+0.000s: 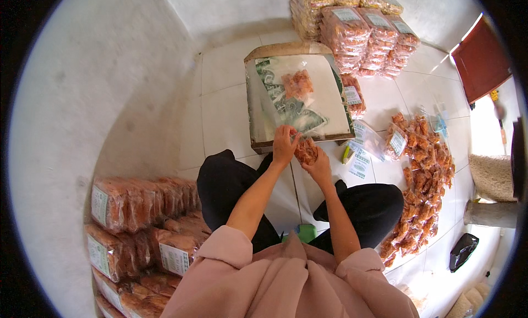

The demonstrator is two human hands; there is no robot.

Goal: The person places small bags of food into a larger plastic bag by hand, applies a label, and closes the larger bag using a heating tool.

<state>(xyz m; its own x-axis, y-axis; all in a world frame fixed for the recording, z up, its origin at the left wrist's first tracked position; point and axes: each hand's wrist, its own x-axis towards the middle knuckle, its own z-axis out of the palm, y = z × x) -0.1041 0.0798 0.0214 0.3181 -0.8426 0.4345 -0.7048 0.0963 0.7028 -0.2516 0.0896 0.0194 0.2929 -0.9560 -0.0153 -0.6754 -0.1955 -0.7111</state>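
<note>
My right hand (pixel 317 165) grips a small clear bag of reddish-brown snack pieces (pixel 306 151) between my knees, just below the front edge of a low wooden table (pixel 301 144). At the top of that bag are the fingers of my left hand (pixel 284 142), bent towards the plastic. Another clear packet of orange-brown snacks (pixel 298 85) lies on the tabletop, over a green and white patterned plastic sheet (pixel 280 99). To the right of the table, a yellow-green stapler (pixel 347 154) rests on the floor beside printed labels (pixel 359 163).
Many small filled packets (pixel 425 178) are heaped on the tiled floor at my right. Stacks of large labelled packs stand behind the table (pixel 346 37) and at my left (pixel 123 206). A black plastic bag (pixel 464 252) lies far right, below a reddish-brown door (pixel 482 60).
</note>
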